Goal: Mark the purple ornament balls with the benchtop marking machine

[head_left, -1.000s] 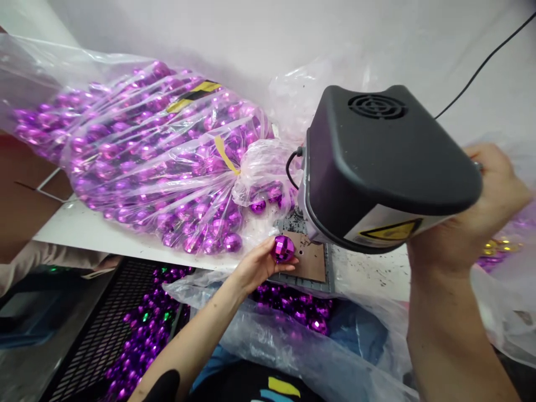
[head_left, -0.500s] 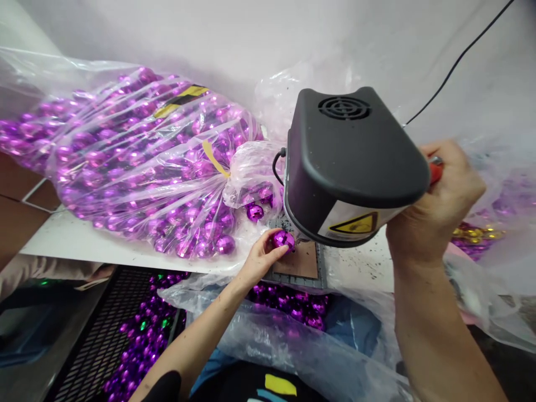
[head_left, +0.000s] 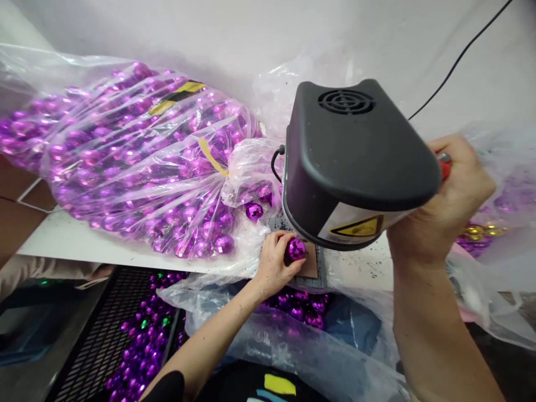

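Observation:
My left hand (head_left: 274, 262) grips a faceted purple ball (head_left: 295, 249) and holds it on the small brown plate (head_left: 312, 268) under the head of a black machine (head_left: 352, 156). My right hand (head_left: 444, 201) is closed round a red-tipped lever (head_left: 443, 166) at the right side of that machine. The ball sits right below the machine's lower front edge.
A large clear bag of purple balls (head_left: 138, 162) lies on the white table (head_left: 71, 240) to the left. More purple balls fill a plastic bag (head_left: 301, 312) below the table edge and a black mesh crate (head_left: 138, 340). Gold and purple balls (head_left: 481, 231) lie at the right.
My left hand has moved the ball further under the machine head, onto the plate. My right hand has stayed closed on the lever, which sits slightly lower relative to the machine.

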The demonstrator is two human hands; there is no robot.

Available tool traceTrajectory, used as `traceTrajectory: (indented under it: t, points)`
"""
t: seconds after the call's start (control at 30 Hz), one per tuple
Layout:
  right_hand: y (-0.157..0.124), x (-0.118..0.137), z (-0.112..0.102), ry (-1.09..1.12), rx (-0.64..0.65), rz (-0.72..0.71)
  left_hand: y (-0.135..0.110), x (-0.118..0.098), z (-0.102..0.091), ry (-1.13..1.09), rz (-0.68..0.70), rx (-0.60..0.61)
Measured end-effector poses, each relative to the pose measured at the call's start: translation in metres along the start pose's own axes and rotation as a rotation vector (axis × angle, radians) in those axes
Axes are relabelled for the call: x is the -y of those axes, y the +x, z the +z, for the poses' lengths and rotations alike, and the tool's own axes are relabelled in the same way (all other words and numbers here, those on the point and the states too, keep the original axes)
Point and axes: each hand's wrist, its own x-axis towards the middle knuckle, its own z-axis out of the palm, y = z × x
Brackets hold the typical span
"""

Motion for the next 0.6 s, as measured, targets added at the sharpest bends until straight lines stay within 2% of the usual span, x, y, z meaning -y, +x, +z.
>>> traceTrajectory:
  t: [0.13,0.33,0.4,0.5,0.6]
  points:
    - [0.0,0.0,0.0,-0.002,-0.002,0.006,0.006,-0.003,0.008,0.002,-0.051,0.035]
    - [0.0,-0.005,-0.004,0.024,0.034,0.003,0.004,-0.002,0.004,-0.006,-0.038,0.114]
    - [-0.004,-0.005,-0.005,0.02,0.011,-0.042,0.003,-0.003,0.003,-0.009,-0.042,0.128]
    - [-0.019,-0.007,-0.008,-0.031,-0.089,-0.164,0.003,-0.004,0.002,-0.032,-0.054,0.135]
    - [-0.041,-0.015,-0.013,0.106,-0.104,-0.284,0.003,-0.004,0.001,-0.068,-0.076,0.132]
